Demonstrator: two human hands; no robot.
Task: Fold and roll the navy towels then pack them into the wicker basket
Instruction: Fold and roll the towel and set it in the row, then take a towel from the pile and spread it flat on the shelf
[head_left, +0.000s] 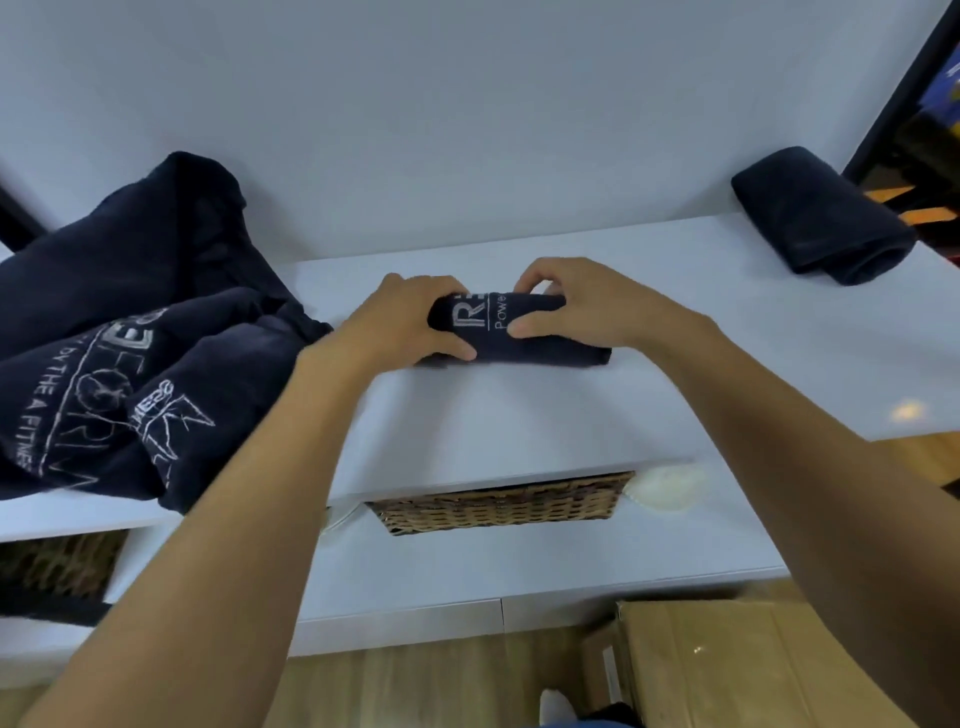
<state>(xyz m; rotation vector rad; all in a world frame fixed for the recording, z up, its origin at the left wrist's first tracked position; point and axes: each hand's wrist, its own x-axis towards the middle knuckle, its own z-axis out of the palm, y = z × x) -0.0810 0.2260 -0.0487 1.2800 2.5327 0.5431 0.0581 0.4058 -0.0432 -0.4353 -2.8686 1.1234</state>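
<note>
A navy towel (530, 338) with white lettering lies tightly rolled on the white shelf top (519, 415). My left hand (410, 322) grips its left end and my right hand (582, 306) wraps over its right half, thumbs in front. A heap of unfolded navy towels (130, 332) with white print lies to the left. One finished navy roll (826, 218) rests at the far right against the wall. The wicker basket (498, 504) sits in the shelf compartment below the top, only its front rim showing.
A second woven basket (57, 566) shows in the lower left compartment. A cardboard box (743, 670) stands on the wooden floor at the lower right. A white crumpled thing (665, 488) lies beside the wicker basket. A dark frame (904, 88) borders the wall at the right.
</note>
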